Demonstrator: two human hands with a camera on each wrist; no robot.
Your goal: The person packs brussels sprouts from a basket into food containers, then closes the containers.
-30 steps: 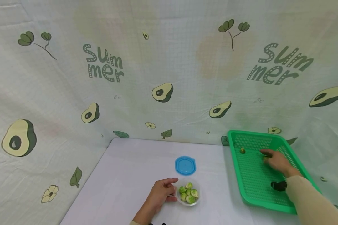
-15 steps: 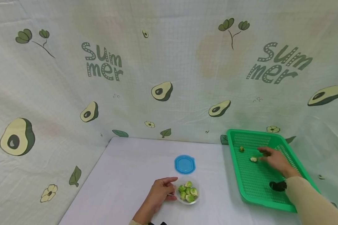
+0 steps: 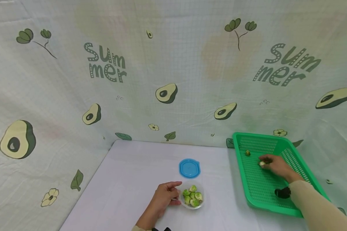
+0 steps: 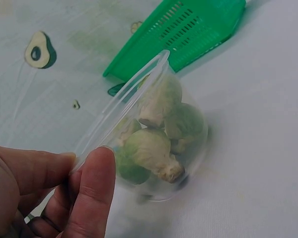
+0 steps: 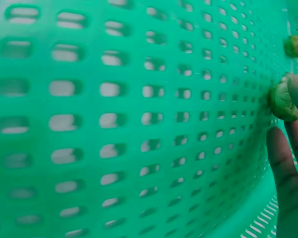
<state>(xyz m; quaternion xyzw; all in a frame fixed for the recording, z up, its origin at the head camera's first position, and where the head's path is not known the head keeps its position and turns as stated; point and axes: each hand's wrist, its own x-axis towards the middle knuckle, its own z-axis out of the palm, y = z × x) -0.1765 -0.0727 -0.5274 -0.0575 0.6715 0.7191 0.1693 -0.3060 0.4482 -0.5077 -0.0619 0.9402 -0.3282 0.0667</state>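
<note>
Near the front of the white table, my left hand (image 3: 165, 196) pinches the rim of a clear plastic bowl (image 4: 196, 134). Several green Brussels sprouts (image 3: 194, 202) lie inside it, some with pale cut ends showing. Inside a green plastic basket (image 3: 253, 195) on the right, my right hand (image 3: 278, 166) has its thumb and fingers around one Brussels sprout (image 5: 284, 105), low over the basket floor. Part of that sprout is hidden by the thumb. A second, yellowish Brussels sprout (image 3: 247, 153) lies farther back in the basket, out of the hand.
A blue lid (image 3: 189, 168) lies flat on the table just behind the bowl. The basket's raised walls surround my right hand. A cloth printed with avocados (image 3: 166, 93) hangs behind and beside the white-covered table (image 3: 133, 170).
My right hand has let one sprout show on the basket floor, then moved a little left and taken hold of it. The left hand and bowl stay in place.
</note>
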